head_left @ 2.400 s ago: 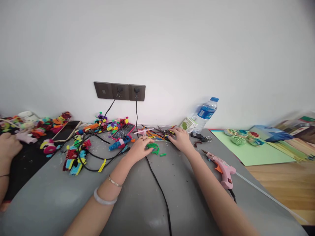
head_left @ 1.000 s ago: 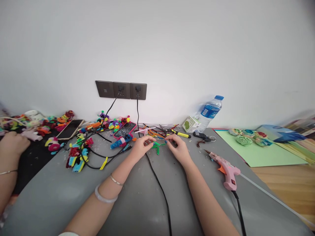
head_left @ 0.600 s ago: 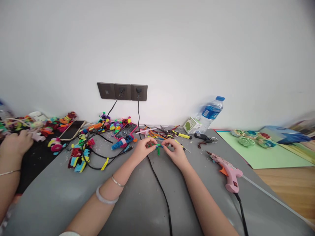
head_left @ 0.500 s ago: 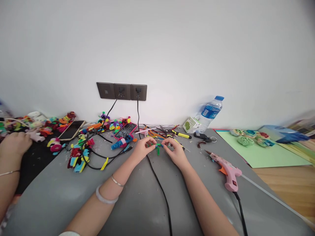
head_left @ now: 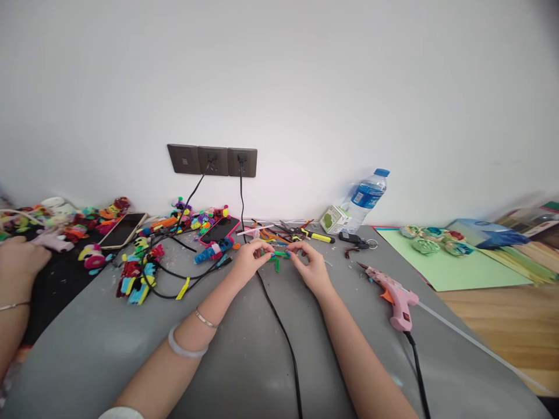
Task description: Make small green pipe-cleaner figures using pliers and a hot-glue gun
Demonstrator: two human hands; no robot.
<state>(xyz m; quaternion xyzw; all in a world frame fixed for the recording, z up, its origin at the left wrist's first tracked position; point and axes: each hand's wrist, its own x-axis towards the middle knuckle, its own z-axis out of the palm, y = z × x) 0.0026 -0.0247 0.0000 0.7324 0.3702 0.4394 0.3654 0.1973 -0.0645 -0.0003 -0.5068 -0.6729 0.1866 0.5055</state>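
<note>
Your left hand (head_left: 250, 262) and right hand (head_left: 312, 270) pinch a green strip (head_left: 280, 255) between them, toward the far side of the gray table (head_left: 236, 355) — probably light, soft and bendable, best gripped near its ends.

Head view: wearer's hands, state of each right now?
Left hand: closed, pinching a green piece.
Right hand: closed, pinching the same green piece.

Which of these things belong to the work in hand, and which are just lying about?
Seemingly part of the work:
green strip, pinched by left hand and right hand
green piece just below it
perhaps glue gun and yellow-handled tool, neither held

Probably just lying about:
bottle
carton
pale phone
red phone
</note>
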